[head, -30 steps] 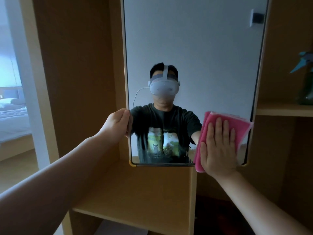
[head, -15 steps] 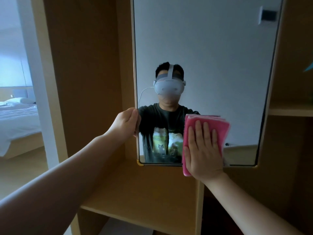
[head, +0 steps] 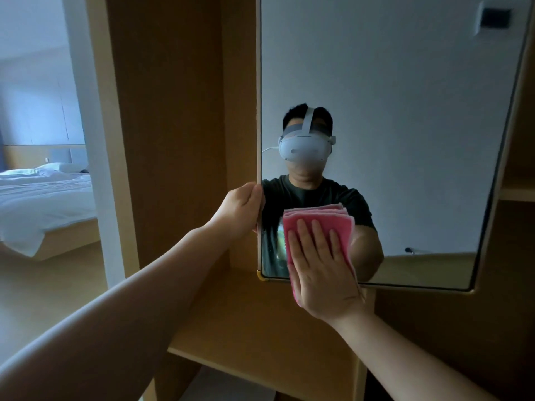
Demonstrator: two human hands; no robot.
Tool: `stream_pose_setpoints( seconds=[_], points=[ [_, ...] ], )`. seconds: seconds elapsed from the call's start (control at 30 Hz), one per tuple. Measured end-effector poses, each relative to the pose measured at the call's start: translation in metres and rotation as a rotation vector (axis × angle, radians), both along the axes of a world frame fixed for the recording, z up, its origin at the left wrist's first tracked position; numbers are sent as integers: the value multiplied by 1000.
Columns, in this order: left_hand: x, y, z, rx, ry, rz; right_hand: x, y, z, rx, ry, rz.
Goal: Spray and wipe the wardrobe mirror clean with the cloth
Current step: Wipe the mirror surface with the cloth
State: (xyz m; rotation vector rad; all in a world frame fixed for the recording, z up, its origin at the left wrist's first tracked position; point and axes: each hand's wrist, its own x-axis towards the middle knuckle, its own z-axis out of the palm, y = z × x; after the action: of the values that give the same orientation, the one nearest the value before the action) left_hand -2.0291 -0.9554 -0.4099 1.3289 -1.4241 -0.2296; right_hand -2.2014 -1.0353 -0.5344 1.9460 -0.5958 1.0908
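Note:
The wardrobe mirror (head: 405,96) is a tall framed panel in front of me, reflecting a person in a headset. My left hand (head: 241,208) grips the mirror's left edge about a third of the way up. My right hand (head: 322,270) lies flat with fingers spread on a folded pink cloth (head: 318,217), pressing it against the glass near the lower left corner. The cloth's lower edge overlaps the mirror's bottom frame. No spray bottle is in view.
A wooden wardrobe shelf (head: 260,328) lies below the mirror, with a wooden side panel (head: 168,125) to the left. Another shelf (head: 518,193) shows at the right edge. Through a doorway at far left is a bed (head: 43,204) with white bedding.
My right hand has slid the pink cloth leftward along the mirror's lower part, from the lower right corner to near the lower left. My left hand has kept its grip on the edge.

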Motion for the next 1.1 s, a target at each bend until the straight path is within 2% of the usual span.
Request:
stream_pose_setpoints(
  seconds=[0.33,0.73,1.1],
  points=[
    [0,2,1,25,-9,11,25,11,4,48,5,16],
    [0,3,3,-19,-106,107,31,20,3,89,109,71],
    [-4,8,3,36,7,47,5,33,-22,172,294,207]
  ],
)
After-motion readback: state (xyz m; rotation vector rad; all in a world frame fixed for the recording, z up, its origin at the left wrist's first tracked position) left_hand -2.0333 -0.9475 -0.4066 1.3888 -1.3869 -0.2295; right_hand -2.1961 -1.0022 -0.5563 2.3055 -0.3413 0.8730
